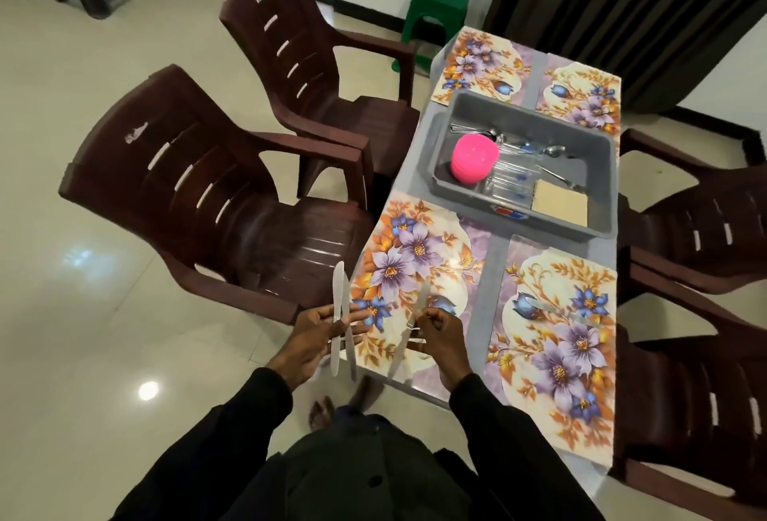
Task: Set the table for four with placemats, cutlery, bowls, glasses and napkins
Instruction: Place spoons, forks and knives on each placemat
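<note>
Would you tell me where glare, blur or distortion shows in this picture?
Head view: glare spots on the glossy floor; wide-angle lens bows the table and chairs; the knife in the right hand is slightly blurred; glasses in the grey bin barely resolve.

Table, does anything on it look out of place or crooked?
The grey tub overlaps the far left placemat and far right placemat. One knife lies slanted across the near right placemat.

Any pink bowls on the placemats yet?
No: the stack of pink plastic bowls sits inside the grey rectangular plastic tub.
</note>
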